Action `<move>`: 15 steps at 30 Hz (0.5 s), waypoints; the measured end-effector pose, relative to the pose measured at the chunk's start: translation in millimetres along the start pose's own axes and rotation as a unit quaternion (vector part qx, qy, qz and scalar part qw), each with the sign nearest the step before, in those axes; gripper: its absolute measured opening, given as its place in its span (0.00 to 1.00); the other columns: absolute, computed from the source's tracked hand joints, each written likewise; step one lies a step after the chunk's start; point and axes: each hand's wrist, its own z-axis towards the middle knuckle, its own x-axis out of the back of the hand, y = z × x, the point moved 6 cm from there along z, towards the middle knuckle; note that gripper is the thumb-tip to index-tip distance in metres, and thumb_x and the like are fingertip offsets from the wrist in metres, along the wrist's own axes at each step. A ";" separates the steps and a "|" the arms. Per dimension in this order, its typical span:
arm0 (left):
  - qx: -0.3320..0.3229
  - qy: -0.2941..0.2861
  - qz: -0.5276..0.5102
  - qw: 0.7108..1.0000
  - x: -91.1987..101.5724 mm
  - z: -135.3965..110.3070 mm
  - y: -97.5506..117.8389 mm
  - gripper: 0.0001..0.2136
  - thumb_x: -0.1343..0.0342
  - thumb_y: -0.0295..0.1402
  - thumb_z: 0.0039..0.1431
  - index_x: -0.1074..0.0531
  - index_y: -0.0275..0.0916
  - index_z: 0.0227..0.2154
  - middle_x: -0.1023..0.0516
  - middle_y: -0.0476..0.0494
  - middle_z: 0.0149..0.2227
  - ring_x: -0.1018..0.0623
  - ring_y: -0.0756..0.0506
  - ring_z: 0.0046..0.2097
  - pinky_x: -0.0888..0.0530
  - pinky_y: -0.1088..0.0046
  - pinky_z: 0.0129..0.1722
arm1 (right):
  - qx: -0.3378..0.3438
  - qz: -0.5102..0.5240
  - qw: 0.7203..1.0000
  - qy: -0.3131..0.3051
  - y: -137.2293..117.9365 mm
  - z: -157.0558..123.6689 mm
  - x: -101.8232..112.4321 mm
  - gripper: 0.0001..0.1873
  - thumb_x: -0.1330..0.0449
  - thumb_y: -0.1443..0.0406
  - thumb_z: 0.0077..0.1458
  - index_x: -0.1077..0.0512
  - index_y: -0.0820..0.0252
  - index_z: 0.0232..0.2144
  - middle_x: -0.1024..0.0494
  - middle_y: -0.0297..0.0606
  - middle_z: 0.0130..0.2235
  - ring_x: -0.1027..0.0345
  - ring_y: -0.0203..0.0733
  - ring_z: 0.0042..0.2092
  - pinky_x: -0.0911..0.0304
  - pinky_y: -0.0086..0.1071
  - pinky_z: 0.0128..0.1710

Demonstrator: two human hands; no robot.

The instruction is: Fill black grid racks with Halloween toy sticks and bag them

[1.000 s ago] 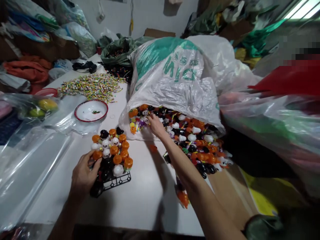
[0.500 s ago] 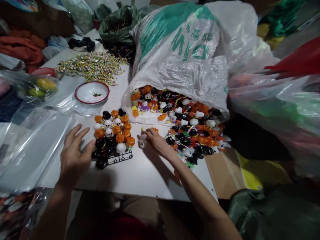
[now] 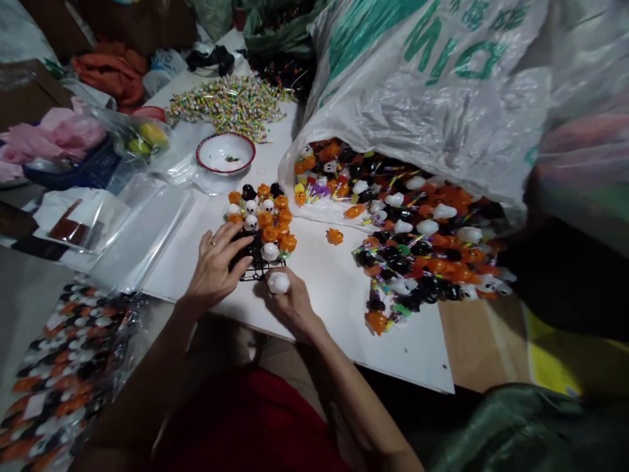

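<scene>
My right hand point(image 3: 295, 301) is closed on a white ghost figure point(image 3: 278, 282), its rounded top facing up, at the near edge of a black grid rack point(image 3: 253, 271). Pumpkin, skull and black figures stand packed in rows on the rack, including an orange pumpkin figure point(image 3: 287, 243) and a white skull figure point(image 3: 251, 222). My left hand point(image 3: 216, 265) lies along the rack's left side with fingers apart, the tips touching or just over the black figures point(image 3: 252, 248). Whether it grips one of them is hidden. A loose orange figure point(image 3: 335, 236) lies right of the rack.
A big white plastic bag point(image 3: 373, 124) spills mixed figures point(image 3: 437, 262) on sticks over the white table point(image 3: 334, 308). Behind the rack are a red-rimmed bowl point(image 3: 226, 155) and a heap of small colourful pieces point(image 3: 230, 105). Clear plastic sheets point(image 3: 142, 236) lie left; bagged figures point(image 3: 63, 373) are lower left.
My right hand has picked up the white figure from the table and brought it left to the rack's near edge. My left hand has moved in onto the black figures. The view has shifted.
</scene>
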 end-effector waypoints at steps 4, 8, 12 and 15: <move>-0.018 -0.065 0.000 0.998 -21.3 -1.1 7.6 0.17 0.53 0.38 0.67 0.28 0.41 0.54 0.34 0.37 0.65 0.39 0.37 0.68 0.49 0.46 0.66 | -0.062 0.020 0.997 0.051 22.3 14.7 -36.3 0.11 0.43 0.58 0.53 0.27 0.58 0.33 0.22 0.36 0.31 0.31 0.40 0.32 0.33 0.32 0.34; -0.031 -0.063 -0.013 0.997 -28.1 -6.4 9.1 0.21 0.52 0.41 0.66 0.31 0.40 0.57 0.35 0.35 0.65 0.38 0.37 0.67 0.48 0.47 0.66 | -0.022 -0.066 0.998 0.008 16.7 22.0 -42.2 0.07 0.45 0.65 0.52 0.28 0.58 0.33 0.22 0.38 0.35 0.31 0.41 0.36 0.33 0.33 0.38; -0.072 -0.027 0.018 0.997 -32.6 -16.3 10.1 0.30 0.45 0.51 0.58 0.32 0.39 0.59 0.35 0.30 0.64 0.36 0.31 0.66 0.50 0.43 0.66 | -0.014 -0.189 0.979 -0.074 5.3 19.9 -47.4 0.09 0.46 0.69 0.55 0.29 0.58 0.38 0.22 0.40 0.40 0.30 0.42 0.42 0.35 0.32 0.42; -0.086 0.015 0.052 0.995 -37.3 -18.0 10.6 0.27 0.44 0.48 0.59 0.31 0.40 0.58 0.33 0.30 0.63 0.32 0.31 0.64 0.51 0.44 0.66 | -0.037 -0.242 0.966 -0.088 3.2 23.7 -49.7 0.09 0.46 0.66 0.59 0.29 0.57 0.42 0.22 0.41 0.42 0.30 0.44 0.44 0.36 0.33 0.43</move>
